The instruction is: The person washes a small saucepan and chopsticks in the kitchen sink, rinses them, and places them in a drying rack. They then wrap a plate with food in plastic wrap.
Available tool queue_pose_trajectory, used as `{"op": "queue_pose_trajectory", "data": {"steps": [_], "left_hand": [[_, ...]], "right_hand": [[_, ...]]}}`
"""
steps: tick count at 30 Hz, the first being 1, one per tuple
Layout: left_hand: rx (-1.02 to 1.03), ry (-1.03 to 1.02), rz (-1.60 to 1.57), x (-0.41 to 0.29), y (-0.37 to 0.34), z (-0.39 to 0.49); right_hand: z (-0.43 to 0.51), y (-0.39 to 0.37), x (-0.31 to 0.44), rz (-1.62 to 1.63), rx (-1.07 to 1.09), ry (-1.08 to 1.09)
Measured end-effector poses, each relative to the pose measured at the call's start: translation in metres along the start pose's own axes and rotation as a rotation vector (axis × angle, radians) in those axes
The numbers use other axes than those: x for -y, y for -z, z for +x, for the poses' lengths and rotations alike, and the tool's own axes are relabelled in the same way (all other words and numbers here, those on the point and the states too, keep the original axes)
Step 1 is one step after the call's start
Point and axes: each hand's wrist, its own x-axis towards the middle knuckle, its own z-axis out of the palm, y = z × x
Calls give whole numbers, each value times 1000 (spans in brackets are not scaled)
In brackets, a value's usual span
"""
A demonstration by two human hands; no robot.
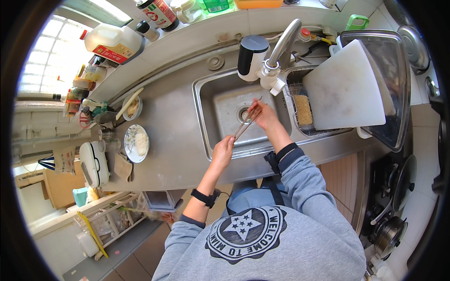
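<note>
Over the near part of the steel sink (219, 116), my left hand (223, 151) grips one end of a bundle of thin chopsticks (242, 130). My right hand (263, 114) closes around their other end, above the drain (243, 113). A small curved tip shows past the right fingers; what it belongs to cannot be told. The faucet (286, 42), fitted with a white and black water filter (251, 58), stands behind the hands. No water is plainly seen running from it.
Right of the sink, a wire basket holds a tan sponge (303, 109) beside a white cutting board (346, 87). A floral plate with pale food (132, 154) and a bowl (135, 111) stand left. Bottles line the ledge (200, 23). Pans (390, 232) sit at far right.
</note>
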Motion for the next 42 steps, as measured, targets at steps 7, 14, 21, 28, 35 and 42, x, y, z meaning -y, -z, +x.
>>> {"op": "queue_pose_trajectory", "data": {"steps": [7,14,21,28,35,42], "left_hand": [[-11,33,-48,1,-3,8],[60,19,-66,-1,-7,12],[-35,-16,-11,-11,-6,19],[-92,-115,221,-38,-12,20],[-41,-153,178,-39,-10,32],[144,110,-166,-22,-6,38]], "right_hand": [[0,8,-12,-68,61,-89],[-6,-5,-8,-132,-84,74],[-19,-6,-34,-488,78,-35],[-22,-13,-26,-477,-51,133],[-11,-12,5,-486,-31,151],[-23,-5,-7,-282,68,60]]}}
